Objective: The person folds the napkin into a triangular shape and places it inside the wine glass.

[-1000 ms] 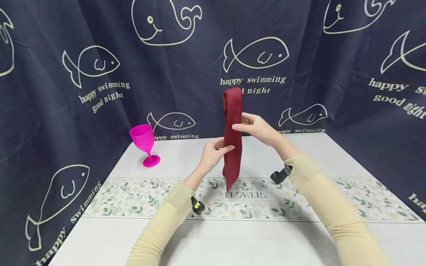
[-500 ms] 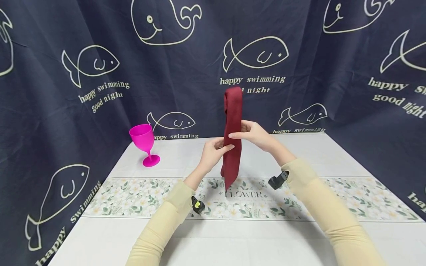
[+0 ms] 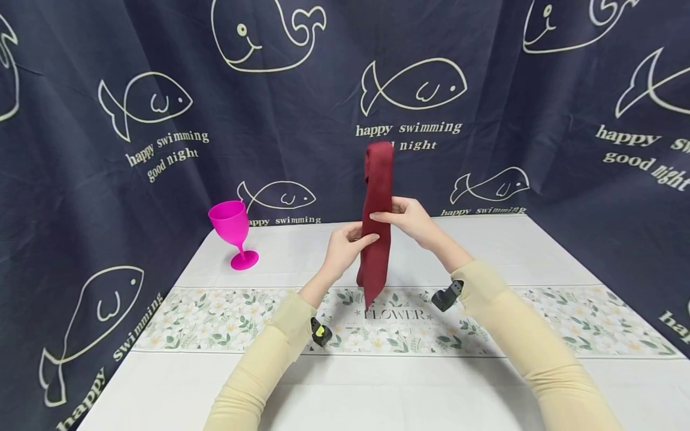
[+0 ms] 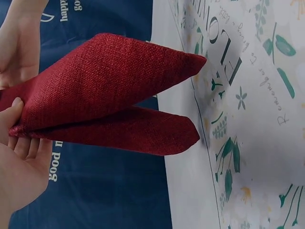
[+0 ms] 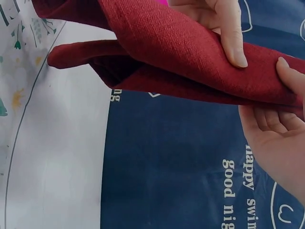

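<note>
A dark red cloth napkin [image 3: 376, 251], folded into a long narrow strip, stands upright above the table in the head view. Its top is folded over and its lower end tapers to a point. My left hand [image 3: 344, 248] pinches it mid-length from the left, thumb in front and fingers behind. A little higher, my right hand [image 3: 414, 220] grips it from the right, its thumb also across the front. From the left wrist, the napkin [image 4: 109, 81] shows a coarse weave and two separate lower ends. Loose folds open along the napkin [image 5: 176, 52] in the right wrist view.
A bright pink goblet [image 3: 230, 224] stands at the back left of the white table [image 3: 458, 389]. A floral runner band [image 3: 215, 323] crosses the table below the napkin. Dark blue curtains [image 3: 323, 120] with fish drawings enclose the back and sides.
My right hand has slid down the napkin, closer to my left hand. The napkin's lower end has shifted slightly left, while my left hand has stayed nearly still.
</note>
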Tool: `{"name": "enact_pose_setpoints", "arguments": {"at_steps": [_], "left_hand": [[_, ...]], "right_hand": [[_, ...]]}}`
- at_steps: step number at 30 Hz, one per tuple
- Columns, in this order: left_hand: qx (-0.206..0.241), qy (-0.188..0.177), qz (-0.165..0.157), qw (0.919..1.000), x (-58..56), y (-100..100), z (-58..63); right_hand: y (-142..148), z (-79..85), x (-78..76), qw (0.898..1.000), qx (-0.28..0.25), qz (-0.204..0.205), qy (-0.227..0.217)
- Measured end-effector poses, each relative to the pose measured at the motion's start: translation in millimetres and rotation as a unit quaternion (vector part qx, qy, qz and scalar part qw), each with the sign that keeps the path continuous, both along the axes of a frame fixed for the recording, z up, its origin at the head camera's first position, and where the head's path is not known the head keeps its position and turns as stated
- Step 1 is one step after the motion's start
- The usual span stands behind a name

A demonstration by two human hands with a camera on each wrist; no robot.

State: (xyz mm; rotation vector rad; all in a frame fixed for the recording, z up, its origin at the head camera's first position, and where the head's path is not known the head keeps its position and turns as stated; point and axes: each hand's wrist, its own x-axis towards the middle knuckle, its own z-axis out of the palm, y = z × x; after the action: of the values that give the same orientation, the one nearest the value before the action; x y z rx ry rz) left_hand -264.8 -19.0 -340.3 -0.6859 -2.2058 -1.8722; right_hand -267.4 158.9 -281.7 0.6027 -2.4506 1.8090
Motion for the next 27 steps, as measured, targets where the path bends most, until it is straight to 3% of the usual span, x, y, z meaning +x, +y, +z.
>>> {"name": "enact_pose_setpoints", "arguments": {"at_steps": [10,16,22,27], "left_hand": [[-0.029,-0.002,-0.021,0.9994,-0.6,-11.6,1.3],[-0.049,0.015,-0.027,0.9983,-1.5,-26.9,5.1],[-0.052,0.042,0.019,0.9976,12.2,-52.2,18.6],[-0.039,0.014,0.075,0.9963,14.1,-78.1,15.4]], "right_hand": [[1.2,4.2,3.1,1.000,0.001,-0.019,0.016],[9.2,6.4,1.4,0.999,0.002,-0.028,0.016],[16.8,6.4,-1.3,1.000,-0.005,-0.024,0.009],[20.8,7.2,-1.7,1.000,-0.003,-0.015,0.005]]}}
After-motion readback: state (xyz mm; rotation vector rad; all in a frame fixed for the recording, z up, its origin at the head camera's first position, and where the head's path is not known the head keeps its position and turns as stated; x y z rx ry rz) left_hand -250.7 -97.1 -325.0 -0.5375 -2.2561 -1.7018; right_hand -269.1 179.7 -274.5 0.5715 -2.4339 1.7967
